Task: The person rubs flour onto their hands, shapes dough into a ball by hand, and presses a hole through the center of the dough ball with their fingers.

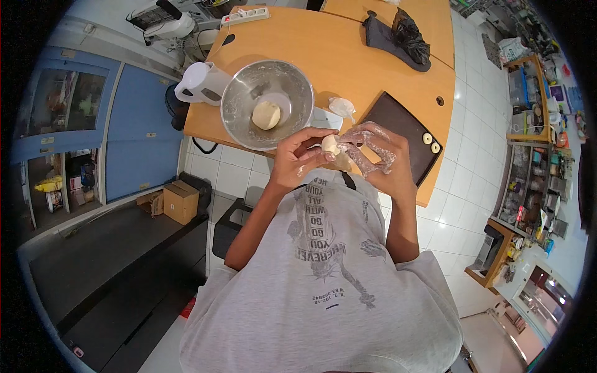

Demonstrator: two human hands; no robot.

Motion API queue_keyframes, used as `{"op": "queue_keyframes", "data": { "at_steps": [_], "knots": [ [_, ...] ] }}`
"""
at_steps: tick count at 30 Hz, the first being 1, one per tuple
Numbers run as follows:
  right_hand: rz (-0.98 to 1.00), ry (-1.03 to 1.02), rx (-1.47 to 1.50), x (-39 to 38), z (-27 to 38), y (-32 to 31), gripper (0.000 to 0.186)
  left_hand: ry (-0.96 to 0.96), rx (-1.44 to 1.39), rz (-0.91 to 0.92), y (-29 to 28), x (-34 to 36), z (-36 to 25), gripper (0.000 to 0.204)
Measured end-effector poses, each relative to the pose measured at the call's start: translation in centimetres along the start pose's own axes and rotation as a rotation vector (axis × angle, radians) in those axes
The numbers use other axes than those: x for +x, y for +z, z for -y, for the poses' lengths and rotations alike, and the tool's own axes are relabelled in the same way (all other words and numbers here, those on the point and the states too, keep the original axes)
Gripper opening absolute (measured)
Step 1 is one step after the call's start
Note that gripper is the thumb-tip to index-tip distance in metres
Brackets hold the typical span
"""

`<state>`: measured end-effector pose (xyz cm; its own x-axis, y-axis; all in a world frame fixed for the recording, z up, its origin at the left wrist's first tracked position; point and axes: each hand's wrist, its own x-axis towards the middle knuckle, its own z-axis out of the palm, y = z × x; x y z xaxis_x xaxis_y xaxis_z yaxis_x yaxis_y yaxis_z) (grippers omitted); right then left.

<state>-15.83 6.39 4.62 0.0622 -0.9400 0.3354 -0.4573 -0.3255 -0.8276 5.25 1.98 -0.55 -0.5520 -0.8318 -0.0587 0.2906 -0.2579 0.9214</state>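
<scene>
A small dough piece [331, 145] is at the frame's centre, clamped in the left hand's [293, 160] grip; whether the right hand [390, 155], curled beside it, grips too, I cannot tell. Above, a light-brown worktop [329, 53] bears a steel bowl [239, 93] and dark tray [398, 121]. Blue cabinets [140, 124] stand left; white tiles [460, 165] and shelves [527, 180] lie right.

Light-brown worktop [336, 50]
Steel bowl [239, 109], white kettle [202, 82] just left of it, power strip [246, 16] farther back; dark tray [403, 118] at right, white packet [341, 107] between bowl and tray, dark grey piece [379, 37] toward the back.
</scene>
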Motion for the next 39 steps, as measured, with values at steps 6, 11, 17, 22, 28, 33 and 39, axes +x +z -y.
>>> {"op": "queue_keyframes", "data": {
  "at_steps": [6,11,17,22,28,33,39],
  "knots": [
    [-0.018,0.046,0.050,0.3,0.3,-0.2,0.022,0.027,-0.006,-0.056,0.3,0.0,0.0,0.047],
    [-0.050,-0.020,0.031,0.4,0.4,0.3,0.024,0.122,0.073,-0.061,0.2,0.1,0.2,0.046],
    [-0.168,-0.141,-0.028,-0.2,-0.6,1.2,0.028,0.111,0.039,-0.106,0.1,0.0,0.5,0.046],
    [-0.162,-0.146,0.009,-0.7,-1.1,1.7,0.031,0.116,0.017,-0.110,0.2,0.1,0.5,0.046],
    [-0.201,-0.107,0.030,-0.8,-0.8,1.9,0.035,0.144,0.002,-0.105,0.2,0.1,0.7,0.046],
    [-0.177,-0.123,0.018,-0.8,-0.8,2.0,0.037,0.146,0.019,-0.103,0.1,0.1,0.7,0.046],
    [-0.176,-0.144,0.068,-0.6,-0.7,2.3,0.037,0.168,0.007,-0.106,0.0,0.2,1.0,0.045]
  ]
}}
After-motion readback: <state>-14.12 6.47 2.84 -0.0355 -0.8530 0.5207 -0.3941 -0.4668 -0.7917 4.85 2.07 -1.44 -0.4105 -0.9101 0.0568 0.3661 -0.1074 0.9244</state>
